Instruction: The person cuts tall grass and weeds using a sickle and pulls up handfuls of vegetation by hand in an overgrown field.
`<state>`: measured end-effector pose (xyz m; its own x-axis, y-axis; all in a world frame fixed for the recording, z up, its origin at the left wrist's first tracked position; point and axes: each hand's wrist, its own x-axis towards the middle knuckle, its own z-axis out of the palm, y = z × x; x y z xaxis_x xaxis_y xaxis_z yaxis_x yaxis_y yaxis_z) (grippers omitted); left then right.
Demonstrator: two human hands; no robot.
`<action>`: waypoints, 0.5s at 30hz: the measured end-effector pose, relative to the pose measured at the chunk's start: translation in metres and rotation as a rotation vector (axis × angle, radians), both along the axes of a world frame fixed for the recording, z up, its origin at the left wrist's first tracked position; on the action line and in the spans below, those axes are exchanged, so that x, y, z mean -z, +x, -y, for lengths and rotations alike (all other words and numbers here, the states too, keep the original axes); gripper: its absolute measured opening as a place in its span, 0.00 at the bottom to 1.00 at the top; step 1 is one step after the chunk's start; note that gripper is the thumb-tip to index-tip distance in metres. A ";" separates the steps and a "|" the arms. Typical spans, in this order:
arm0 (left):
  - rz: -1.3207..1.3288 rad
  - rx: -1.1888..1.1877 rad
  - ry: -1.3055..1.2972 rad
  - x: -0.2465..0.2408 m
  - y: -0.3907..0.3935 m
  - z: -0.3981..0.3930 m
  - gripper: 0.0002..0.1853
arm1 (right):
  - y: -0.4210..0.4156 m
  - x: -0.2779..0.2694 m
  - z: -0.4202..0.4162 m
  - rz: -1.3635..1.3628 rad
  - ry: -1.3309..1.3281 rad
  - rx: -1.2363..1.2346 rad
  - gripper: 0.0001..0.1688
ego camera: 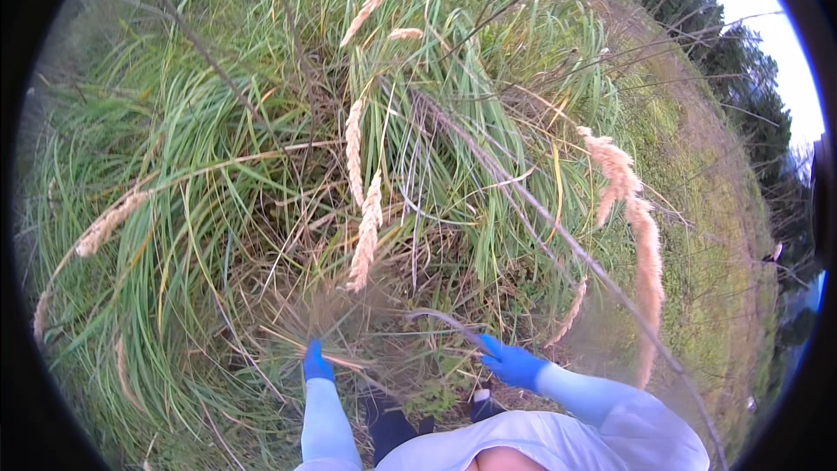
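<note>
My left hand, in a blue glove, grips a bunch of cut-looking grass stalks that stick out on both sides of the fist. In my right hand, also gloved in blue, is the handle of what looks like a sickle; its thin curved blade points left, toward the bunch. Before both hands rises a large clump of long green grass, with dry brown stems at its base. Pale feathery seed heads hang over the middle of it. Some stalks near my left hand are blurred.
A long bare woody stem slants across the clump and passes by my right arm. Thin twigs cross the upper left. More seed heads droop at the right, before a grassy slope. Dark trees stand beyond. My shoe shows below.
</note>
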<state>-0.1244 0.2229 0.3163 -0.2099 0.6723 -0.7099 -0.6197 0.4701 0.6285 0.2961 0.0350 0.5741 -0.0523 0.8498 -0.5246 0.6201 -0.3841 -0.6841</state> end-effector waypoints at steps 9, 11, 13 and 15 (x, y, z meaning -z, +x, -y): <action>-0.288 0.447 0.124 -0.048 -0.021 -0.026 0.24 | -0.191 0.097 -0.177 -0.120 -0.093 -0.326 0.38; -0.194 0.512 0.011 -0.052 -0.022 -0.036 0.22 | -0.193 0.100 -0.163 -0.074 -0.076 -0.334 0.32; -0.120 0.538 -0.097 -0.053 -0.016 -0.039 0.20 | -0.175 0.097 -0.139 -0.028 -0.117 -0.323 0.32; -0.076 0.491 -0.130 -0.055 -0.001 -0.033 0.18 | -0.142 0.086 -0.102 0.002 -0.083 -0.240 0.29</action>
